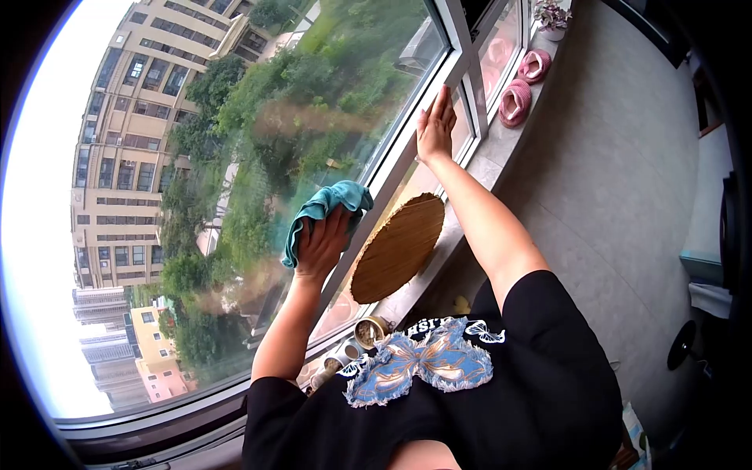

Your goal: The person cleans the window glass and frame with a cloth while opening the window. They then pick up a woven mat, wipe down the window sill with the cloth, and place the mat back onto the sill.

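A crumpled teal cloth (325, 205) lies against the large window pane (313, 102). My left hand (321, 244) is closed on the cloth, pressing it to the glass beside the window frame. Higher up, my right hand (436, 129) rests with fingers stretched out on the light grey window frame (392, 164); it holds nothing. Between my two arms a brown oval board or mat (398, 249) with a rough edge stands at the sill, below the frame.
Small pots (370, 332) stand on the sill close to my body. Farther along the ledge are pink knitted slippers (515, 103) and a potted plant (552, 17). Grey floor (599, 180) extends to the right. Trees and buildings (137, 86) show through the glass.
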Motion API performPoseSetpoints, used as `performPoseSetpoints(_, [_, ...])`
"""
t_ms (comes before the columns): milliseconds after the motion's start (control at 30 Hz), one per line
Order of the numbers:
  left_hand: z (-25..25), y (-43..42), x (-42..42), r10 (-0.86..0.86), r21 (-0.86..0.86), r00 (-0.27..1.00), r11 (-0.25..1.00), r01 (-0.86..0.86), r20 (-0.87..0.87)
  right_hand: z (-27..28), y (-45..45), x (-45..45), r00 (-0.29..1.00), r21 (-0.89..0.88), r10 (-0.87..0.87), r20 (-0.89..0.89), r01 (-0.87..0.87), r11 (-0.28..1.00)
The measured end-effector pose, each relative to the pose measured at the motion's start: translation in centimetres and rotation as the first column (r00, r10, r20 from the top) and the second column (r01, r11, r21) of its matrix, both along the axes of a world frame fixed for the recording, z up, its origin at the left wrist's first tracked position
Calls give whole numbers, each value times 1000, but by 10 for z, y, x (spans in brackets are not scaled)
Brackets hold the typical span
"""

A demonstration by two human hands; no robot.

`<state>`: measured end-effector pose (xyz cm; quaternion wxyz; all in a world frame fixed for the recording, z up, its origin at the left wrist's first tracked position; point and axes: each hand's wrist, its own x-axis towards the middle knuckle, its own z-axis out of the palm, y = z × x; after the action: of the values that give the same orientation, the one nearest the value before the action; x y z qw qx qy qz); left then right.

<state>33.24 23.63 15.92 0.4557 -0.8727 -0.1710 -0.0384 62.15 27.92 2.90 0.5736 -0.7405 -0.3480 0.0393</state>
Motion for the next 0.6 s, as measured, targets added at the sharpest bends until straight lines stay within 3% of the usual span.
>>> performPoseSetpoints(133, [13,47,126,-49,1,997,999,49,60,-2,-6,3,996,20,79,-48,-78,997])
performPoseSetpoints(267, [21,91,235,-161,-5,985,987,162,68,3,-35,34,921,35,352,-167,-351,936])
performPoseSetpoints(400, [2,123,308,-278,-48,960,959,279,34,1,-52,63,854,144,485,-190,-464,874])
performPoseSetpoints(467, [-5,127,323,-321,-60,945,944,325,63,-9,-58,73,775,232,548,-313,-498,836])
performPoseSetpoints(500, [-6,126,324,-328,-103,941,936,336,87,-11,-66,72,739,99,476,-477,-493,864])
performPoseSetpoints(600, [-13,121,312,-343,-237,909,887,396,235,-15,-89,60,788,-34,318,-527,-393,919])
